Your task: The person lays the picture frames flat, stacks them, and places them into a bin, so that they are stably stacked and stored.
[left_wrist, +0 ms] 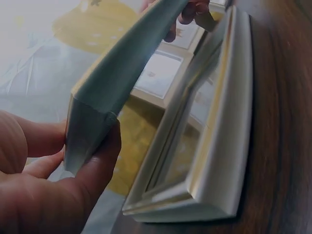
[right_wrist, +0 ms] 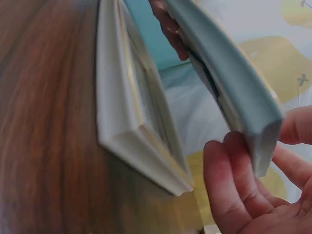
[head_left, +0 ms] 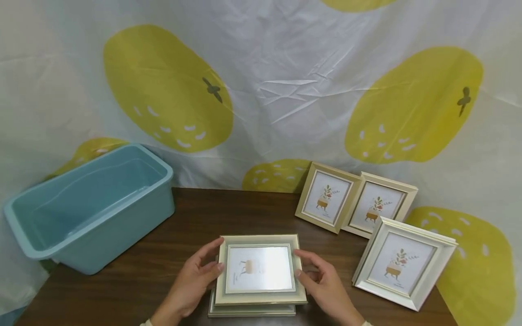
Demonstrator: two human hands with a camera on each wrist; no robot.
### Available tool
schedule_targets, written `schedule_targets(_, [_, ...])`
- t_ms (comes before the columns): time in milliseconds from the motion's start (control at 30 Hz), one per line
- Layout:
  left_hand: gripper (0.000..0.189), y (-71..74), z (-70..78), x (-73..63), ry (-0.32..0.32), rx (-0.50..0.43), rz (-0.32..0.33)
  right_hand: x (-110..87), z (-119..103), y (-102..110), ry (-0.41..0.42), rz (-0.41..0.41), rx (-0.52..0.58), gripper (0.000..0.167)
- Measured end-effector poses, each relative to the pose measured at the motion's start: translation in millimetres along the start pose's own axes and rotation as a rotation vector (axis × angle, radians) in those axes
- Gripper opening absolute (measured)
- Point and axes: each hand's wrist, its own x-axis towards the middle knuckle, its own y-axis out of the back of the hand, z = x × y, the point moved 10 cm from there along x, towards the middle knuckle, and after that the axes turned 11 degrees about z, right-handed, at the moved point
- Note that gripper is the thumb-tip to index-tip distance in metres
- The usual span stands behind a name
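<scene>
My left hand [head_left: 192,281] and right hand [head_left: 327,284] grip a cream picture frame [head_left: 261,297] by its two short sides. Its print lies sideways, and light glares off the glass. Beneath it, a second picture frame [head_left: 253,310] lies flat on the table, mostly covered in the head view. Both wrist views show a gap between the two. Thumb and fingers of the left hand [left_wrist: 53,180] pinch one end of the raised frame in the left wrist view. At the other end, fingers of the right hand [right_wrist: 253,195] support its edge and underside.
Two beige picture frames [head_left: 302,210] stand at the back right of the dark wooden table [head_left: 187,217]. In front of them leans a white picture frame [head_left: 428,276], apparently with another behind it. A blue plastic bin [head_left: 122,231] stands at left. A lemon-print cloth [head_left: 285,113] hangs behind.
</scene>
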Motion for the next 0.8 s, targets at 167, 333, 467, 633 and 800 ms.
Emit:
schedule_targets(167, [0.063,3.0,-4.8,2.3,-0.008,0.092,-0.021,0.9,10,-3,0.000,-0.011,-0.044,0.037])
schedule_targets(333, [0.059,9.0,-3.1,4.9,-0.057,0.258,0.014,2.8,15,-3,0.012,0.022,-0.058,0.036])
schedule_targets(467, [0.055,14.1,-0.7,5.0,-0.093,0.389,0.072,3.5,17,-3,0.012,0.053,-0.072,0.040])
schedule_targets(633, [0.052,13.3,-2.1,5.1,-0.108,0.435,0.073,5.0,20,-2,-0.001,0.078,-0.151,0.042])
schedule_targets(800, [0.051,15.1,-2.5,6.8,-0.121,0.457,0.084,7.3,25,-6,-0.036,0.071,-0.175,0.042])
